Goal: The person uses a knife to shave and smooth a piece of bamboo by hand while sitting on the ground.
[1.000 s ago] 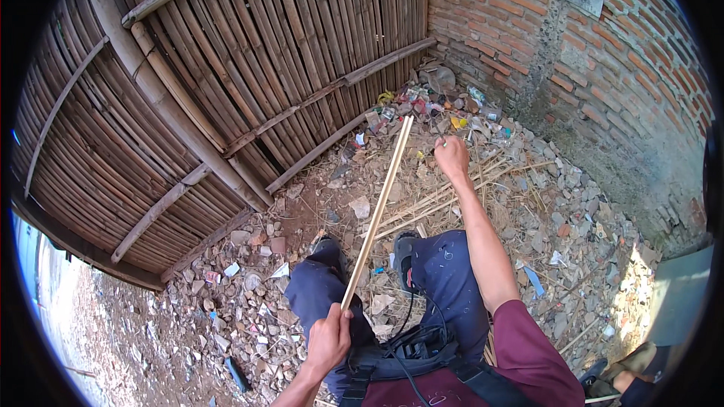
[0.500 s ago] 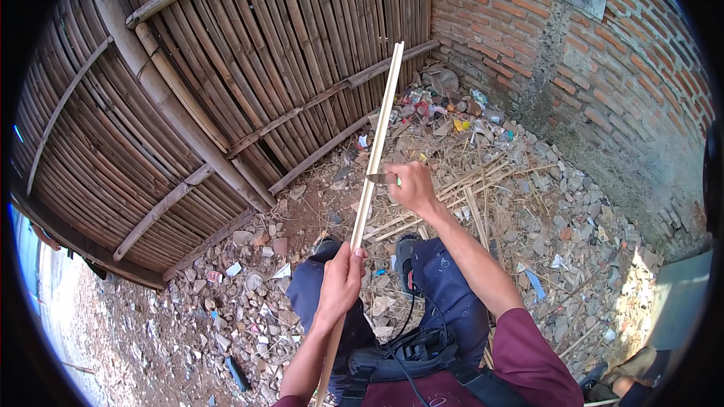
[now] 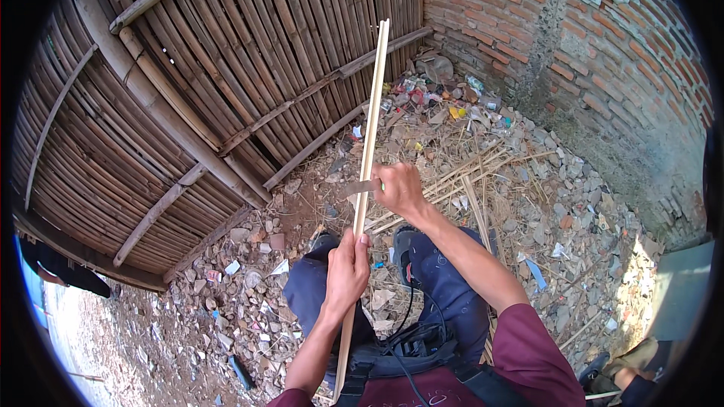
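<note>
A long pale bamboo strip (image 3: pixel 372 120) stands up between my knees, tilted slightly right at its top, its lower end passing beside my lap. My left hand (image 3: pixel 348 265) is wrapped round it below the middle. In my right hand (image 3: pixel 400 190) is a knife (image 3: pixel 360 188) with a dark blade; a bit of bright green shows by the fingers. The blade lies across the strip, a short way above my left hand. Most of the knife's handle is hidden in my right fist.
Cut bamboo strips (image 3: pixel 471 181) lie on the stony, littered ground ahead to the right. A bamboo wall (image 3: pixel 249 53) rises on the left, a brick wall (image 3: pixel 498 15) on the right. Other people show at the lower right (image 3: pixel 633 369) and far left edges.
The knife has slid down the strip a little, and its blade now reaches across to the left side. The strip's top has shifted left and up in view.
</note>
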Demonstrator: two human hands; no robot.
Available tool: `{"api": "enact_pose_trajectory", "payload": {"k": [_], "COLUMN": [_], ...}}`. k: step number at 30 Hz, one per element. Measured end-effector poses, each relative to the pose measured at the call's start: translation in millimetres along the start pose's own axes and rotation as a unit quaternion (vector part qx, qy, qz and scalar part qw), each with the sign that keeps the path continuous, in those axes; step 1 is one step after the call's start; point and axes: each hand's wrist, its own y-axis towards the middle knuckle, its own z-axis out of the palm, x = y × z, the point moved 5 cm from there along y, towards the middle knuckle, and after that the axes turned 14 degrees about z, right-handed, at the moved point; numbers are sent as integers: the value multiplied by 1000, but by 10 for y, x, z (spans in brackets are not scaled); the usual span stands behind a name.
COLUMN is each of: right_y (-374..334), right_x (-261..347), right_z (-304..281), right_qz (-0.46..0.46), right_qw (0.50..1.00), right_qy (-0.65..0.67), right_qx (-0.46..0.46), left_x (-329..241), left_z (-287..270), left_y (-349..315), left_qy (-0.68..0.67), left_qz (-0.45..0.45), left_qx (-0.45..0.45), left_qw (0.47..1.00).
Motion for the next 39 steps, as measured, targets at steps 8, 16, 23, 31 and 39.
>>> {"api": "enact_pose_trajectory", "payload": {"k": [8, 16, 23, 31, 39], "right_y": [38, 231, 403, 479, 231], "right_x": [-50, -309, -622, -1057, -492], "right_z": [21, -2, -43, -185, 91], "right_qz": [-8, 62, 134, 197, 337], "right_qw": [1000, 995, 983, 969, 761], "right_qy": [-20, -16, -28, -27, 492], "right_qx": [-21, -78, -123, -144, 255], "left_x": [-45, -69, -57, -1, 166], "left_z": [-161, -195, -284, -347, -349], "left_y": [-75, -363, -856, -1438, -1072], "left_qy": [-15, -44, -36, -75, -75], "left_qz": [-8, -35, -61, -127, -90], "left_qx": [35, 43, 74, 110, 54], "left_qw": [999, 997, 995, 983, 992]}}
